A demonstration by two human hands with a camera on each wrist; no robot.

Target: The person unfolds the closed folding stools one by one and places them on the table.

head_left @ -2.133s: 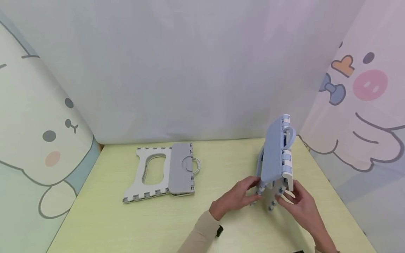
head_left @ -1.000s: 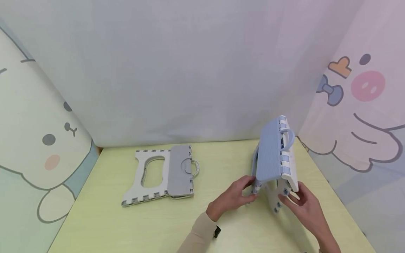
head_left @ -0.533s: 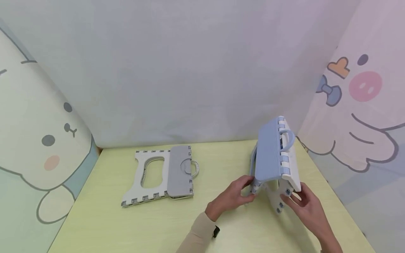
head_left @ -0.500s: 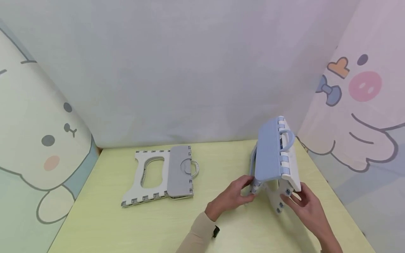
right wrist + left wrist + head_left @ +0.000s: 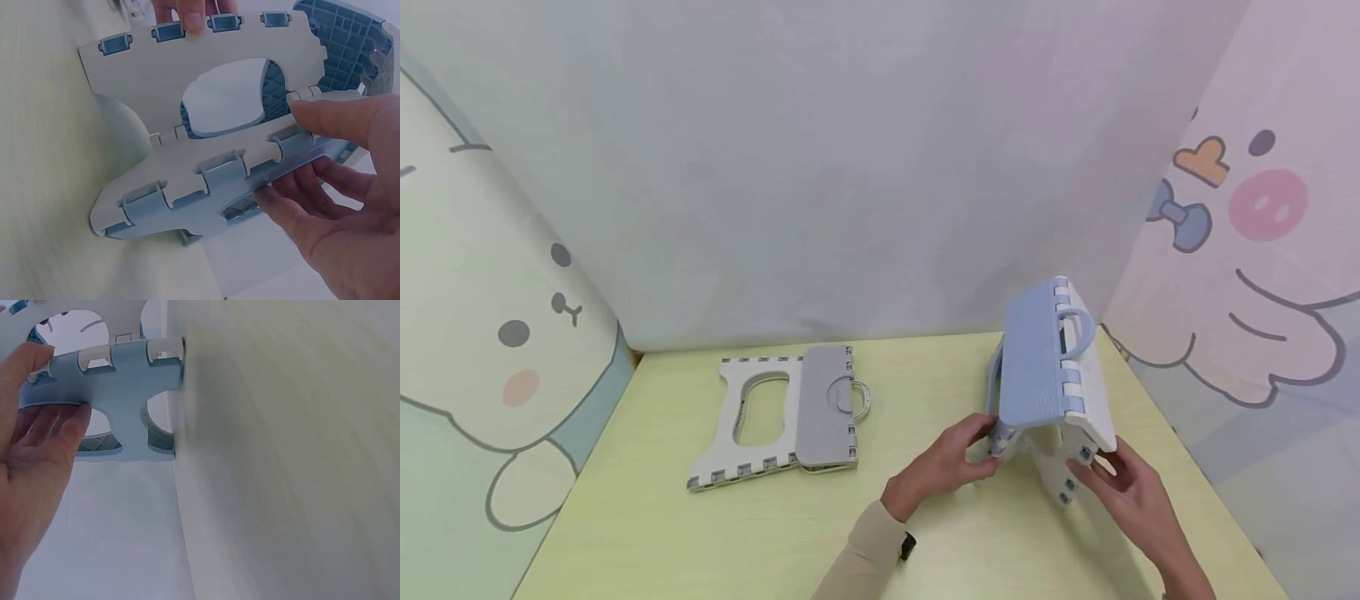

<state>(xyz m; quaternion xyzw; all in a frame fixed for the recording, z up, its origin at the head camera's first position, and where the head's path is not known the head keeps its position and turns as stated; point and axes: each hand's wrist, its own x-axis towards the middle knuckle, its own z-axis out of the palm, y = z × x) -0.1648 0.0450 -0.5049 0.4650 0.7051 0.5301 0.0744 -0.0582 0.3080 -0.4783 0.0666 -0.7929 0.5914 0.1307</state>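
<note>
A blue and white folding step stool [image 5: 1033,354] stands partly unfolded at the right of the table, its two blue top halves meeting at a peak with a loop handle. My left hand [image 5: 943,462] grips the hinged edge of its left leg panel, thumb on one side and fingers on the other, as the left wrist view shows. In the right wrist view my right hand [image 5: 337,194] pinches the hinged edge of the right leg panel. White inner panels [image 5: 219,94] spread between the legs, whose feet are at the table surface.
A second folding stool, grey and white [image 5: 831,408], lies folded flat on the left half of the yellow-green table [image 5: 760,542]. Curtains printed with cartoon animals enclose the table at the back and both sides.
The blue stool has opened wider: its blue top half has swung down to the left and the white side on the right shows more. Both hands keep their grip, moving slightly apart.
</note>
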